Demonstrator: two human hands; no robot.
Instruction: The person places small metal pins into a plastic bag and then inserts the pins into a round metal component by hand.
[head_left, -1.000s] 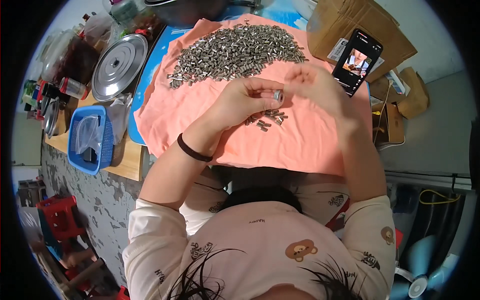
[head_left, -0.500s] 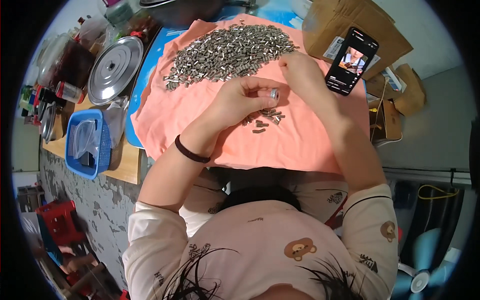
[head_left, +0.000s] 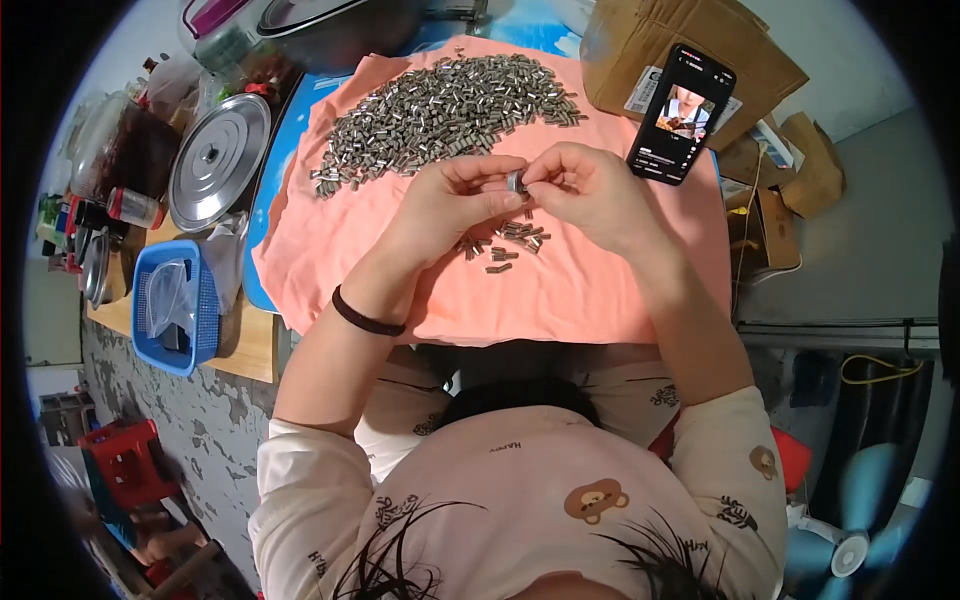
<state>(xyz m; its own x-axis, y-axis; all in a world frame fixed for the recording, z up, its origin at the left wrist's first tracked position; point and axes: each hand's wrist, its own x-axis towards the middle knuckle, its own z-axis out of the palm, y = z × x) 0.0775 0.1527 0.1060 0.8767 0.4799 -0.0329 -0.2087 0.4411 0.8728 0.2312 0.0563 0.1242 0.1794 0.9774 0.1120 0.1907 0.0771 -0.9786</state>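
My left hand point(head_left: 450, 205) pinches a small silver metal ring point(head_left: 515, 182) between thumb and fingers, above a peach cloth point(head_left: 350, 245). My right hand point(head_left: 595, 195) is closed in a pinch right against the ring's right side. Whatever its fingertips hold is too small and hidden to make out. Just below both hands lies a loose handful of short metal pins point(head_left: 521, 235), a few of them apart toward me. A large spread pile of the same pins point(head_left: 440, 110) covers the far part of the cloth.
A lit phone point(head_left: 683, 115) leans on a cardboard box point(head_left: 740, 40) at the far right. To the left are a round metal lid point(head_left: 218, 160), a blue plastic basket point(head_left: 205, 310) and several jars. A fan point(head_left: 850, 553) stands at the lower right.
My right hand has come back from the right edge of the pin pile to the ring in my left hand. The left hand keeps its pinch. The whole view has shifted slightly.
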